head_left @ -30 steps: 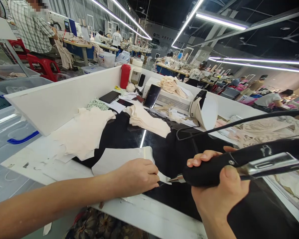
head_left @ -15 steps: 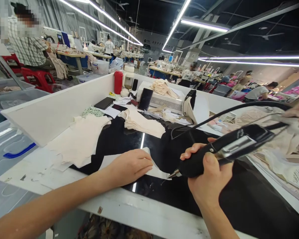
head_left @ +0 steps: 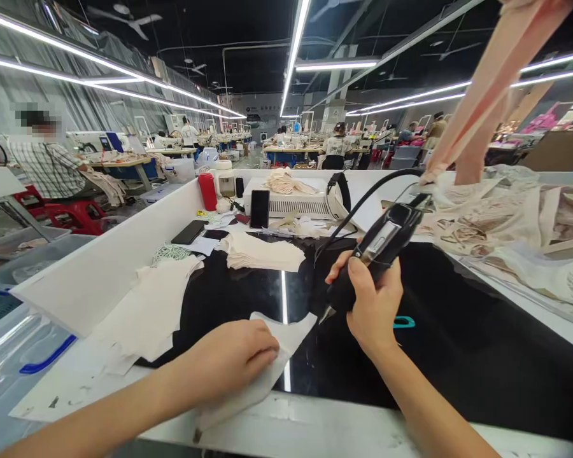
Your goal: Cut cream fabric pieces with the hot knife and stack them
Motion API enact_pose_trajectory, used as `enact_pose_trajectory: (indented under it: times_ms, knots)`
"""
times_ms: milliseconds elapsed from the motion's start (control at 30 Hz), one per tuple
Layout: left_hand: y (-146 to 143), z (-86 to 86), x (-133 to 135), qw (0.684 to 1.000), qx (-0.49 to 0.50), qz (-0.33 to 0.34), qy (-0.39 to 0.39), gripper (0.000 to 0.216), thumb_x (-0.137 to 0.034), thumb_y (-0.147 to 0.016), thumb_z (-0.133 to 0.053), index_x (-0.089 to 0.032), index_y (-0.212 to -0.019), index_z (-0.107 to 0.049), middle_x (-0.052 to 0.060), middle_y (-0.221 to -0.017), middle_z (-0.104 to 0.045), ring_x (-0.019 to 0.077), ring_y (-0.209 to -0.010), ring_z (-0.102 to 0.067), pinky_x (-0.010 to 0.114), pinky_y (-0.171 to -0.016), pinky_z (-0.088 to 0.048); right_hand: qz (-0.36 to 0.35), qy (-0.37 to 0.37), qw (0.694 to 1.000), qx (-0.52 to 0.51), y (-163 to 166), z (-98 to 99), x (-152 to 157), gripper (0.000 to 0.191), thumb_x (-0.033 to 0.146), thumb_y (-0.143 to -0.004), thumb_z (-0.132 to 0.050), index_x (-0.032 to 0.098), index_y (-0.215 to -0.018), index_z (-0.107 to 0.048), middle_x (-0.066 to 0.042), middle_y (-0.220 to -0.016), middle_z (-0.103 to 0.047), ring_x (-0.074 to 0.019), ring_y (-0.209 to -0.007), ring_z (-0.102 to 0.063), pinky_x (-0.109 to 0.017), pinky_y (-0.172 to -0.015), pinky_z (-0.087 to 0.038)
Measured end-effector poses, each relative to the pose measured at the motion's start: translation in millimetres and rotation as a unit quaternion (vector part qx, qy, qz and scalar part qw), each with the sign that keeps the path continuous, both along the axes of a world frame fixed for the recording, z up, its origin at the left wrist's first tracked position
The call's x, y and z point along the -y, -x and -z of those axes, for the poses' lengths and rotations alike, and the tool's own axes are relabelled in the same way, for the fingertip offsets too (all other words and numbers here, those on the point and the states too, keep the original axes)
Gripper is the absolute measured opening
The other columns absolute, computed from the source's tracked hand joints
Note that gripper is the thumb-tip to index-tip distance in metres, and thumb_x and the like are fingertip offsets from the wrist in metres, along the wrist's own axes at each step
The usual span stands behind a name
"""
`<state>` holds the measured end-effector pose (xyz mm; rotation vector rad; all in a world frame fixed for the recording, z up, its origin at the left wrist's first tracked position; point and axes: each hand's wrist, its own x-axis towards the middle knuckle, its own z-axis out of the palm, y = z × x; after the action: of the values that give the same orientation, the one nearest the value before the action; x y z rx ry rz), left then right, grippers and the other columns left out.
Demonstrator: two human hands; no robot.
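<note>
Head view: left hand (head_left: 241,353), fingers' pinch unclear, seemingly steadies the pale sheet (head_left: 295,333), while right hand (head_left: 375,305) clamps its fingers around the black tool (head_left: 401,219).

A red bottle (head_left: 207,192) stands left of a dark phone (head_left: 260,209) propped before a white vented box (head_left: 302,207).

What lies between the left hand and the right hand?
From left hand to right hand, the head view shows a pale piece, black surface, then the tool tip.
</note>
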<state>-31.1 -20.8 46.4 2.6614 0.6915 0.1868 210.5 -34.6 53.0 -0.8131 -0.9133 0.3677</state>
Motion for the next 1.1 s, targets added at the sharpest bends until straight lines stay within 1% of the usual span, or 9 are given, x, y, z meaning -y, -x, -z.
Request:
enact_pose_trajectory:
  times_ms: [67, 133, 233, 333, 433, 533, 700, 833, 1100]
  knots:
    - [-7, -7.0, -14, 1.0, 0.001, 0.01, -0.014, 0.019, -0.017, -0.108, -0.057, -0.019, -0.11, -0.076, 0.005, -0.107, -0.075, 0.0215, -0.098, -0.072, 0.032, -0.089, -0.055, -0.009, 0.004, 1.0, -0.001, 2, 0.4, 1, 0.027, 0.041, -0.089, -0.081, 0.027, -0.096, -0.06, 0.005, -0.08, -0.07, -0.0139, -0.061, -0.063, -0.031, -0.059, -0.055]
    - [-16, -8.8, -31, 0.998, 0.017, 0.051, -0.033, 0.018, -0.016, -0.106, -0.062, -0.018, -0.121, -0.072, 0.009, -0.124, -0.074, 0.026, -0.118, -0.069, 0.038, -0.105, -0.053, -0.015, 0.002, 1.0, 0.0, 4, 1.3, 2, 0.026, 0.041, -0.09, -0.081, 0.027, -0.096, -0.06, 0.005, -0.078, -0.069, -0.0138, -0.06, -0.063, -0.03, -0.059, -0.053]
    - [-28, -6.1, -52, 0.992, 0.029, 0.124, -0.004, 0.034, -0.019, -0.102, -0.073, -0.02, -0.134, -0.066, 0.011, -0.139, -0.07, 0.0284, -0.14, -0.06, 0.042, -0.118, -0.048, -0.022, 0.0, 1.0, -0.008, 7, 2.2, 2, 0.025, 0.04, -0.09, -0.08, 0.027, -0.095, -0.06, 0.005, -0.075, -0.068, -0.0141, -0.058, -0.063, -0.03, -0.058, -0.053]
    - [-39, -3.0, -64, 0.986, 0.005, 0.163, 0.032, 0.05, -0.026, -0.099, -0.079, -0.022, -0.145, -0.061, 0.013, -0.149, -0.065, 0.0325, -0.156, -0.044, 0.049, -0.127, -0.04, -0.03, 0.004, 0.999, -0.019, 9, 1.9, 2, 0.026, 0.04, -0.089, -0.08, 0.027, -0.094, -0.058, 0.005, -0.076, -0.068, -0.0139, -0.058, -0.063, -0.03, -0.057, -0.054]
    - [-46, -1.8, -68, 0.983, -0.038, 0.173, 0.048, 0.054, -0.033, -0.098, -0.08, -0.022, -0.147, -0.059, 0.017, -0.155, -0.06, 0.0363, -0.157, -0.043, 0.058, -0.129, -0.034, -0.039, 0.004, 0.999, -0.029, 13, 0.8, 1, 0.027, 0.039, -0.088, -0.08, 0.027, -0.094, -0.058, 0.005, -0.077, -0.068, -0.0131, -0.058, -0.062, -0.028, -0.056, -0.055]
    - [-49, -2.0, -69, 0.98, -0.073, 0.174, 0.059, 0.051, -0.036, -0.098, -0.08, -0.023, -0.143, -0.059, 0.017, -0.157, -0.057, 0.0369, -0.155, -0.046, 0.062, -0.13, -0.03, -0.046, 0.001, 0.998, -0.035, 16, -0.4, 0, 0.026, 0.039, -0.087, -0.081, 0.026, -0.094, -0.058, 0.006, -0.076, -0.068, -0.0124, -0.058, -0.062, -0.027, -0.055, -0.055]
    - [-51, -4.5, -69, 0.979, -0.089, 0.173, 0.069, 0.041, -0.036, -0.101, -0.076, -0.026, -0.138, -0.06, 0.011, -0.151, -0.063, 0.0346, -0.161, -0.037, 0.066, -0.131, -0.024, -0.058, -0.001, 0.998, -0.036, 19, -0.4, 1, 0.025, 0.038, -0.088, -0.081, 0.026, -0.092, -0.059, 0.006, -0.076, -0.069, -0.0117, -0.058, -0.064, -0.026, -0.056, -0.057]
    - [-53, -6.5, -68, 0.978, -0.094, 0.173, 0.068, 0.035, -0.037, -0.102, -0.074, -0.027, -0.134, -0.062, 0.009, -0.148, -0.065, 0.035, -0.16, -0.038, 0.071, -0.13, -0.021, -0.068, -0.004, 0.997, -0.031, 20, 1.5, 3, 0.024, 0.037, -0.09, -0.08, 0.026, -0.094, -0.059, 0.007, -0.078, -0.07, -0.0112, -0.059, -0.064, -0.026, -0.058, -0.057]
    - [-56, -11.7, -64, 0.976, -0.107, 0.176, 0.071, 0.026, -0.038, -0.106, -0.067, -0.026, -0.129, -0.064, 0.008, -0.144, -0.067, 0.03, -0.16, -0.038, 0.07, -0.131, -0.016, -0.069, 0.002, 0.997, -0.025, 24, 5.7, 7, 0.027, 0.04, -0.09, -0.08, 0.027, -0.101, -0.059, 0.006, -0.079, -0.07, -0.0119, -0.06, -0.064, -0.026, -0.058, -0.057]
